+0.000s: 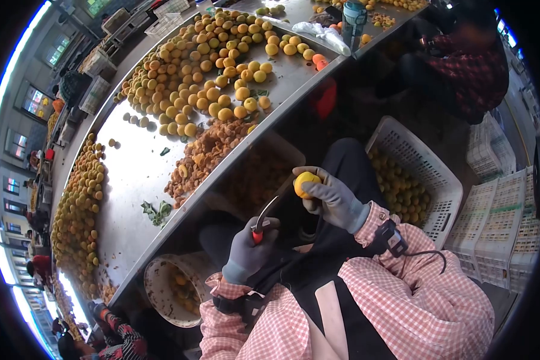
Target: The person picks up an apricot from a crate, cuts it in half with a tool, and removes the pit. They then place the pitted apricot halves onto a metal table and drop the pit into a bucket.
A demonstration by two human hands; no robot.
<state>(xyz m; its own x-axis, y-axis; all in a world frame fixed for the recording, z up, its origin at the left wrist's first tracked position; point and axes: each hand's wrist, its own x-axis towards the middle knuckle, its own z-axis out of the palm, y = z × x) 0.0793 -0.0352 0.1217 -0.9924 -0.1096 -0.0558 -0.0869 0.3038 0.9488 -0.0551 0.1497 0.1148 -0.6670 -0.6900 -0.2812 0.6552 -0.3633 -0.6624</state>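
Observation:
My left hand (251, 247), in a grey glove, is wrapped round the red handle of a curved knife (264, 214). Its thin metal blade points up and to the right. A yellow peach (306, 184) sits between the fingers and thumb of my right hand (337, 198), also gloved in grey. Knife and peach are apart, both held above my lap. Beyond my hands, a heap of brown fruit scraps (213, 153) lies along the near edge of a metal table (135, 204). Many whole peaches (207, 51) are piled farther back.
A white bucket (162, 294) with fruit inside stands at my left. To my right is a white crate (444, 180) of yellow-green fruit, with stacked crates (492, 222) beyond. A bottle (354, 24) stands on the table. Another person (462, 66) sits at the upper right.

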